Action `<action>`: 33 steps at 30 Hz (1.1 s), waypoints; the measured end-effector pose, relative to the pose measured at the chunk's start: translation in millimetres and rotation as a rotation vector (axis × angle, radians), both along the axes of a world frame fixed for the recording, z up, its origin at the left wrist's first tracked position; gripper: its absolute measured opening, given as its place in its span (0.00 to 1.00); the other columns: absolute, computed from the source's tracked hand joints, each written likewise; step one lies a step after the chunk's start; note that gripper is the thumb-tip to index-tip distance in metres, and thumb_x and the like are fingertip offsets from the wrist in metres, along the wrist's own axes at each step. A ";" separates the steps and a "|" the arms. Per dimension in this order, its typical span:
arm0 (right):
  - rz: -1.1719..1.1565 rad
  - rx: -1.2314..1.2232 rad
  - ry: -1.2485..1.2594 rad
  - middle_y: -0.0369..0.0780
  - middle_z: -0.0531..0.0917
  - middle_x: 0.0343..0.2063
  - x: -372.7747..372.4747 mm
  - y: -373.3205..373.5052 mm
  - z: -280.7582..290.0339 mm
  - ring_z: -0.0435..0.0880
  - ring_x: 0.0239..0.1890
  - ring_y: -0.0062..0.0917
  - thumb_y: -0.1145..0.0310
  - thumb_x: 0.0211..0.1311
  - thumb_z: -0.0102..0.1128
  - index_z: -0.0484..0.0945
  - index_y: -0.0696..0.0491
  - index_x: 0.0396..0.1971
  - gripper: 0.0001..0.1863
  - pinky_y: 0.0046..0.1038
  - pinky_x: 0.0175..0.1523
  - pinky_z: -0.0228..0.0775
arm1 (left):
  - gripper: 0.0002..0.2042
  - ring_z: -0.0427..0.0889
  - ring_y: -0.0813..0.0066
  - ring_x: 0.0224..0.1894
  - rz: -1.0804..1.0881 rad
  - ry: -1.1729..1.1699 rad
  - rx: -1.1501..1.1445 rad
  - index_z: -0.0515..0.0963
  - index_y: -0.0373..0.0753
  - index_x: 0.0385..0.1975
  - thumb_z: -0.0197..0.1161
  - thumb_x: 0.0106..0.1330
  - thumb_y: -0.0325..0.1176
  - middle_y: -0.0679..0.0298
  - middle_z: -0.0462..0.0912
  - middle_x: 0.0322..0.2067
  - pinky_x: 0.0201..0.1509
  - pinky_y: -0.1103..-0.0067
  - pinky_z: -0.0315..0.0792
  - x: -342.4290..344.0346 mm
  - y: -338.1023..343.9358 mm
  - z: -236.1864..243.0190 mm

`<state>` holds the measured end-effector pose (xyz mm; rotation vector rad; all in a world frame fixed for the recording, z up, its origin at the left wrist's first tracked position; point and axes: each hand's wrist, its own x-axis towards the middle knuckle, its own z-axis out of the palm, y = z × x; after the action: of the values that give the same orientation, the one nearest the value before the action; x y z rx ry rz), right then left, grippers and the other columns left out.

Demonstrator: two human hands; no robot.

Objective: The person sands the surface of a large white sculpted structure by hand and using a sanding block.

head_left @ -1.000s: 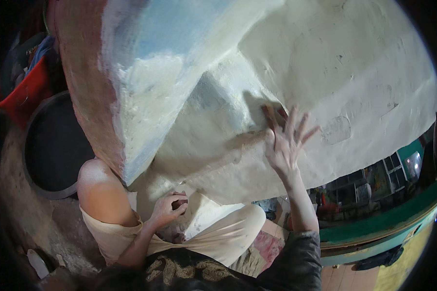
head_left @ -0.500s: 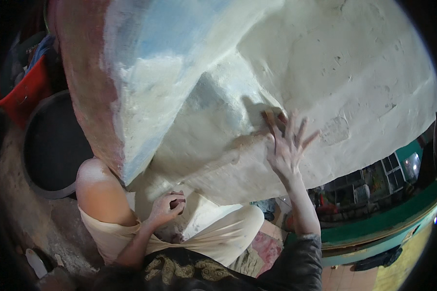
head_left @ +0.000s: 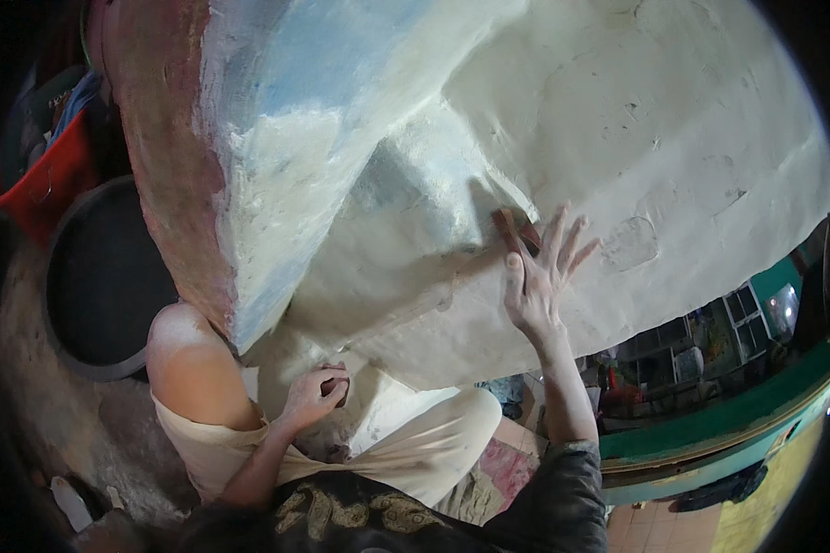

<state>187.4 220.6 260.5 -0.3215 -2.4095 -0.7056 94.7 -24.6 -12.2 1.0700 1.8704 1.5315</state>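
Though near edge (head_left: pixel 646 333), right fingers (head_left: pixel 554 236) uncrowded

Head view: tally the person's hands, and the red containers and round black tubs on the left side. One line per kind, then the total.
Hands: 2 (left hand, right hand)
Red container: 1
Round black tub: 1
Total: 4

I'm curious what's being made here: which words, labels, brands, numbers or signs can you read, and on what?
None plainly legible.
Dark item by the red bin: pale marks, too small to read.
Dark shirt: gold shapes, apparently pattern.
Pale surface around the right hand: none visible.
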 end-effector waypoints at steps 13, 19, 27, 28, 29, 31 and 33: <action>0.421 -0.200 0.633 0.51 0.54 0.66 -36.3 -26.8 71.9 0.51 0.68 0.44 0.58 0.68 0.41 0.77 0.45 0.54 0.21 0.43 0.68 0.43 | 0.12 0.81 0.59 0.41 -0.019 0.037 0.028 0.81 0.38 0.37 0.59 0.58 0.38 0.54 0.81 0.38 0.47 0.73 0.73 -2.9 7.8 -7.1; 0.109 -0.010 0.330 0.51 0.63 0.60 10.1 -0.7 20.5 0.69 0.55 0.39 0.62 0.65 0.46 0.76 0.50 0.53 0.20 0.37 0.59 0.61 | 0.12 0.81 0.59 0.41 -0.008 -0.044 0.033 0.81 0.38 0.37 0.60 0.58 0.37 0.54 0.81 0.38 0.46 0.73 0.73 2.3 5.3 0.8; 0.114 0.032 0.321 0.41 0.71 0.43 32.9 16.2 -29.5 0.73 0.43 0.34 0.73 0.49 0.66 0.80 0.49 0.35 0.11 0.32 0.48 0.66 | 0.11 0.81 0.59 0.41 -0.047 -0.026 -0.022 0.81 0.39 0.38 0.61 0.59 0.35 0.53 0.81 0.40 0.46 0.73 0.73 1.0 4.1 13.4; 0.113 0.105 0.277 0.40 0.72 0.43 31.7 17.3 -30.4 0.73 0.43 0.34 0.74 0.47 0.68 0.80 0.48 0.33 0.12 0.32 0.47 0.66 | 0.11 0.81 0.59 0.41 -0.053 -0.027 -0.039 0.81 0.39 0.38 0.61 0.59 0.35 0.53 0.81 0.40 0.46 0.73 0.73 0.6 3.8 14.3; 0.112 0.134 0.269 0.38 0.72 0.44 28.7 14.8 -27.5 0.73 0.43 0.33 0.73 0.45 0.69 0.80 0.46 0.32 0.13 0.31 0.44 0.66 | 0.11 0.81 0.59 0.40 -0.044 -0.037 -0.030 0.81 0.39 0.38 0.61 0.58 0.35 0.53 0.81 0.40 0.46 0.73 0.73 0.7 4.3 14.5; 0.125 0.156 0.266 0.40 0.72 0.43 23.7 19.8 -29.7 0.71 0.43 0.34 0.72 0.45 0.69 0.82 0.50 0.29 0.09 0.31 0.45 0.65 | 0.11 0.81 0.59 0.40 -0.026 -0.055 -0.012 0.81 0.39 0.38 0.61 0.58 0.35 0.53 0.81 0.39 0.45 0.73 0.73 0.7 4.1 14.7; 0.137 0.184 0.248 0.41 0.72 0.43 17.9 21.1 -28.9 0.71 0.44 0.34 0.71 0.45 0.68 0.84 0.51 0.29 0.08 0.32 0.46 0.64 | 0.11 0.81 0.59 0.39 -0.025 -0.046 -0.013 0.82 0.40 0.38 0.61 0.58 0.35 0.53 0.81 0.38 0.45 0.73 0.73 0.2 4.6 12.3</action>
<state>205.3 241.8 231.6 -0.1565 -2.0933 -0.7705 94.9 -20.0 0.2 1.0395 1.8271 1.5151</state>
